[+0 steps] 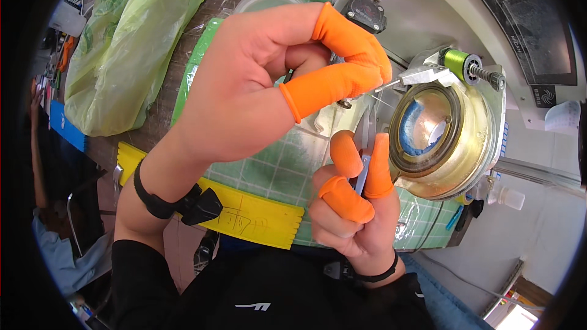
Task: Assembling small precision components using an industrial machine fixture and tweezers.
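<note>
My left hand (251, 85) is raised over the mat with thumb and index finger in orange finger cots. Their tips are pinched together beside a thin metal arm (422, 76) of the machine, and what lies between them is too small to make out. Lower and to the right, my right hand (354, 214), also in orange cots, grips a slim grey-blue metal tool (364, 174), mostly hidden by the fingers. Close by is the machine's round brass-coloured chuck (471, 165) with blue lining (408, 131) inside. Above it sits a spool of bright green thread (455, 61).
A green cutting mat (257, 177) covers the table, with a yellow strip (257, 217) along its near edge. A yellowish plastic bag (122, 67) lies at left. The white machine housing (440, 0) bounds the right. Another person's arm (38, 165) shows far left.
</note>
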A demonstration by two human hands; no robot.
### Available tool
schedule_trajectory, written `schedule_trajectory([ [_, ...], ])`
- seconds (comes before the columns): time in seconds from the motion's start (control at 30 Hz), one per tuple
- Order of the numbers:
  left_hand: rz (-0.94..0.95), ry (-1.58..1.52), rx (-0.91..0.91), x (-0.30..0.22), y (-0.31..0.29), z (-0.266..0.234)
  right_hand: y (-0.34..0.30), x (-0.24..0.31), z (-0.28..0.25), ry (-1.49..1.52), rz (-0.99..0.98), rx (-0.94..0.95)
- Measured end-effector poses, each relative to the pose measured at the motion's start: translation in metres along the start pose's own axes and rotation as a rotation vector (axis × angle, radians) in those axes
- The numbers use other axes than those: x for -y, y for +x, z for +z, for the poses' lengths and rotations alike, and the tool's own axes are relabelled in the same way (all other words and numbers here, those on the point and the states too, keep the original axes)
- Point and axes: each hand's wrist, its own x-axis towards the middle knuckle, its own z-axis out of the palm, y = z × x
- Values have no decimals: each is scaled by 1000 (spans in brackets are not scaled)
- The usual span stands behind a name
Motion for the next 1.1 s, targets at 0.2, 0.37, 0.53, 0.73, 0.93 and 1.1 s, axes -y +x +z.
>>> schedule_trajectory([
  [0.2, -2, -13, 5, 4, 1, 0, 3, -1, 6, 34, -47, -6],
  [0.37, 32, -49, 1, 5, 1, 1, 9, 0, 3, 2, -63, -20],
  [0.53, 55, -87, 28, 4, 2, 0, 12, -1, 1, -8, -88, -12],
  [0.73, -72, -184, 52, -8, 4, -18, -5, -5, 2, -35, 58, 70],
  [0.93, 34, -75, 60, -3, 17, -24, -62, -6, -13, -545, 100, 67],
  [1.1, 215, 1011, -78, -16, 15, -107, -120, 3, -23, -809, 57, -73],
])
